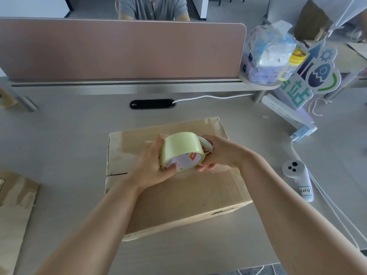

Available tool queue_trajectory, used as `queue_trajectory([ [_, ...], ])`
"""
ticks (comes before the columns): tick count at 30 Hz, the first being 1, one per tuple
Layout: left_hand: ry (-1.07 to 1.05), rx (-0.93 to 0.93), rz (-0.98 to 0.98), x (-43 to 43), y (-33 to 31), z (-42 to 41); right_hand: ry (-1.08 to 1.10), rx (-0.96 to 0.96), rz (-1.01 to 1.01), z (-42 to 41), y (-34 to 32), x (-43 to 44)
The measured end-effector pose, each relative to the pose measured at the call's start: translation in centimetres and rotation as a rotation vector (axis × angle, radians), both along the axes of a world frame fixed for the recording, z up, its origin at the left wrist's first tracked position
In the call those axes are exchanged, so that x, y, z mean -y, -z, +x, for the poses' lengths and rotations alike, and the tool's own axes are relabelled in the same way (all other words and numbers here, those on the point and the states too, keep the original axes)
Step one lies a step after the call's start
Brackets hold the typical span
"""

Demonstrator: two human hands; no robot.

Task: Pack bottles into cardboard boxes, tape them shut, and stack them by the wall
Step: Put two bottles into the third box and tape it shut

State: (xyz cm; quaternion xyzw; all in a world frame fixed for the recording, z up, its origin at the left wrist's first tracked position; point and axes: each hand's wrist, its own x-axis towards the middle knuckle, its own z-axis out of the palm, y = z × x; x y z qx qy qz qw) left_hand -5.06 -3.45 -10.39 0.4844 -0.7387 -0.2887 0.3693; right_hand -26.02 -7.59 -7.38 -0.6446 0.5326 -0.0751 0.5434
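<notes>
Cardboard box, flaps closed, sits on a pale desk while both hands hold a yellowish tape roll just above its lid.
The tape roll's white core carries a small red label, its print too small to read. The left hand clasps the roll from the left, thumb pressed on the core's face. The right hand curls its fingers around the roll's right edge. Right of the box lies a white controller whose handwritten sticker reads "Hoo4".
</notes>
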Motion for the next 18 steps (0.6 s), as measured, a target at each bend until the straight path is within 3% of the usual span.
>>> queue_trajectory([
  [6,-0.036,0.118,-0.021,0.2,-0.3,1.1,-0.012,-0.208,-0.193,1.2,0.5,0.0],
  [15,-0.077,0.121,-0.13,-1.8,-2.3,6.0,-0.023,-0.164,-0.175,1.8,0.3,0.0],
  [18,-0.112,0.066,-0.065,-2.4,-1.8,6.1,-0.041,-0.165,-0.174,2.2,0.1,0.1],
])
